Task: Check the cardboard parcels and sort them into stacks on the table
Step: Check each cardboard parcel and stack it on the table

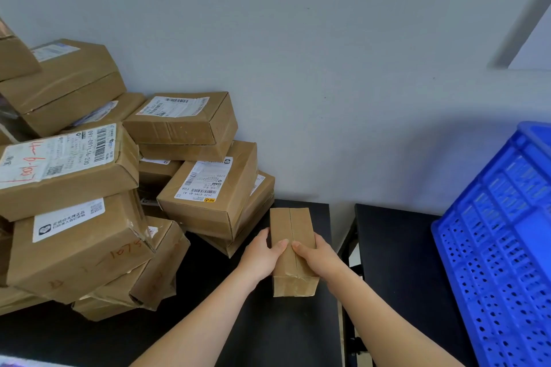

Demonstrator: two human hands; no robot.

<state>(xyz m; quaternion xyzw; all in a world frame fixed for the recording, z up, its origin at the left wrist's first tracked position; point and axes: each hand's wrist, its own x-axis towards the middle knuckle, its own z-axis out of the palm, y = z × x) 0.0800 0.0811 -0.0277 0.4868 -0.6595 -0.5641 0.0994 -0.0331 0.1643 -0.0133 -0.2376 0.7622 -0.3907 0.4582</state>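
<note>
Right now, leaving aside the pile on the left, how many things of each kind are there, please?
Cardboard parcel, held by the left hand and the right hand: 1
Blue crate: 1
Black tables, the left table and the right table: 2
Total: 4

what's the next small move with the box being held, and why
Probably roll the small parcel over: held at both long sides, its upward face shows only a taped seam, no label to check, unlike the labelled parcels piled left.
</note>
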